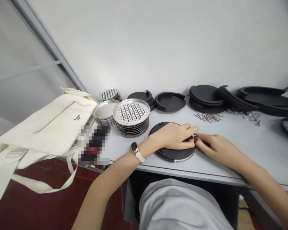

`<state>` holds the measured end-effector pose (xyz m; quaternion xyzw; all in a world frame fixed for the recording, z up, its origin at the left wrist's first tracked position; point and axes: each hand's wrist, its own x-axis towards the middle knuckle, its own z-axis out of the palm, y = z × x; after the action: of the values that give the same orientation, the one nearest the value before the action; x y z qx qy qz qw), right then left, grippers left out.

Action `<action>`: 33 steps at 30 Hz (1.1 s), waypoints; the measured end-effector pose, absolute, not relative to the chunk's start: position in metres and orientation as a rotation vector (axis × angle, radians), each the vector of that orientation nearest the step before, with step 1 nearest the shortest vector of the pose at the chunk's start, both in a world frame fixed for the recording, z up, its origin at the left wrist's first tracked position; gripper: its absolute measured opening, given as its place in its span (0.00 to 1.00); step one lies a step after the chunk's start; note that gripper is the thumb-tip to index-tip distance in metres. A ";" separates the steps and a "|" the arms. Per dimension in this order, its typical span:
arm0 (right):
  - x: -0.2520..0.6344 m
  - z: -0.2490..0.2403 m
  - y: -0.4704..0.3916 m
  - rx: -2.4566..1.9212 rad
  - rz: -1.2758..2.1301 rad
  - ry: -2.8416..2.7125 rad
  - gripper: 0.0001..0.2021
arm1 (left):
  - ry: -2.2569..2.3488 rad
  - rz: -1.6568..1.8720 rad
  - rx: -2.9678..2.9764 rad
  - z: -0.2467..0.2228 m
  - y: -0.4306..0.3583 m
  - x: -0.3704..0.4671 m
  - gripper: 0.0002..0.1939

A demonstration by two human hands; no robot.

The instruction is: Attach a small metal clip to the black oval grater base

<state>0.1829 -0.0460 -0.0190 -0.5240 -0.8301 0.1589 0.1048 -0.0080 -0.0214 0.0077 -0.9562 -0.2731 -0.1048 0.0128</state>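
A round black disc [182, 156] with a metallic edge showing at its front lies near the table's front edge. Across its top rests my left hand [180, 135], fingers pointing right and bent around the disc's right side, holding it. My right hand [210, 145] is at the disc's right edge, with thumb and fingertips pinched on a small metal ring [194, 136]. The ring's far side is hidden between the two hands. Behind the disc, to the left, stands a stack of round metal graters [132, 112].
Plain metal discs [106, 110] are stacked left of the graters, beside a cream bag [50, 124]. Black round holders [170, 101] line the wall. Metal clips [208, 117] lie behind my hands, and a curved black piece [237, 100] leans at the right.
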 end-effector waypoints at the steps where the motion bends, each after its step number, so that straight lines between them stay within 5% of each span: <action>1: 0.183 -0.019 -0.046 -1.540 0.471 -2.447 0.17 | -0.849 -0.325 -2.980 0.008 -0.021 -0.008 0.13; 33: 0.180 -0.019 -0.047 -1.547 0.459 -2.394 0.17 | -0.856 -0.340 -2.968 0.009 -0.022 -0.009 0.13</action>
<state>0.1801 -0.0467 -0.0191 -0.5314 -0.8225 0.1579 0.1271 -0.0089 -0.0223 0.0087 -0.9549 -0.2755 -0.1094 0.0168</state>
